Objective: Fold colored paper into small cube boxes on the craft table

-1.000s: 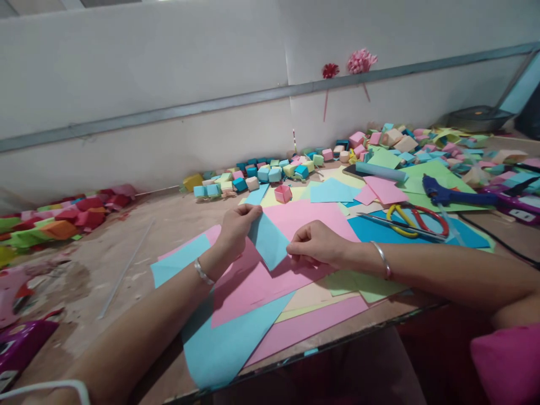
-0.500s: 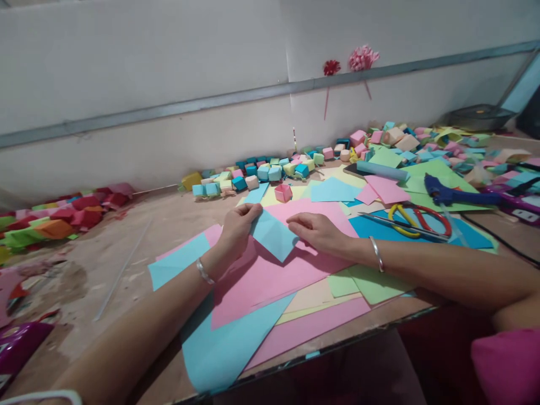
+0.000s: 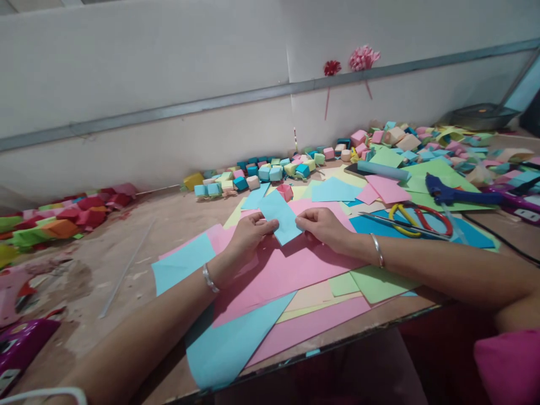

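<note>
A small light-blue piece of paper is held up between my two hands, tilted above the sheets. My left hand pinches its left edge between thumb and fingers. On the opposite edge, the thumb and index finger of my right hand are closed on the same paper. Beneath lies a large pink sheet, overlapping light-blue paper. Just behind the held paper stands a small open pink paper box, partly covered by it.
Several folded paper cubes line the wall. Scissors with red and yellow handles and a blue glue gun lie to the right. A clear glue stick and red and green paper pieces are at left.
The light-blue paper has turned and now appears as a narrower strip, its upper end raised toward the pink box. My left hand has shifted down and slightly right along its edge.
</note>
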Action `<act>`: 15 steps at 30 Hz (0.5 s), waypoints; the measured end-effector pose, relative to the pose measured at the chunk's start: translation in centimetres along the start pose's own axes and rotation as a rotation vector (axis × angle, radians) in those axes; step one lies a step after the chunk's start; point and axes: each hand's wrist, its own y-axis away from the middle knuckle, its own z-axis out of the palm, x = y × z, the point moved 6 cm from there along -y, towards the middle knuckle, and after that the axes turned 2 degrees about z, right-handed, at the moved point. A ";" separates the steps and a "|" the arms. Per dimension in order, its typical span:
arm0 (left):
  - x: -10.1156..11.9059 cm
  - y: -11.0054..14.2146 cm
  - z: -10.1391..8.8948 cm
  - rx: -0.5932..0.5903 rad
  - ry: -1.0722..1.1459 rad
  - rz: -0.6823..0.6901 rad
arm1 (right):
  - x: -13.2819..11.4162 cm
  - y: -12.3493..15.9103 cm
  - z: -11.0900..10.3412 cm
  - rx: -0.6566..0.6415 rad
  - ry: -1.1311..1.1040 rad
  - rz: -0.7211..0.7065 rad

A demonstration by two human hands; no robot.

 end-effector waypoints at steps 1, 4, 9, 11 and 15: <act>0.0 0.0 -0.1 0.004 0.000 0.007 | 0.1 0.0 0.1 -0.017 0.004 0.015; 0.0 -0.1 -0.1 0.002 -0.002 0.021 | 0.1 0.1 0.3 -0.034 0.053 0.039; -0.1 0.1 0.1 0.003 0.001 0.040 | 0.1 -0.1 0.0 0.015 0.056 0.002; -0.1 0.1 0.0 0.015 0.005 0.048 | 0.2 -0.1 -0.1 0.023 0.057 0.014; 0.0 -0.1 0.0 0.007 0.000 0.053 | 0.5 0.0 0.0 -0.006 0.056 0.060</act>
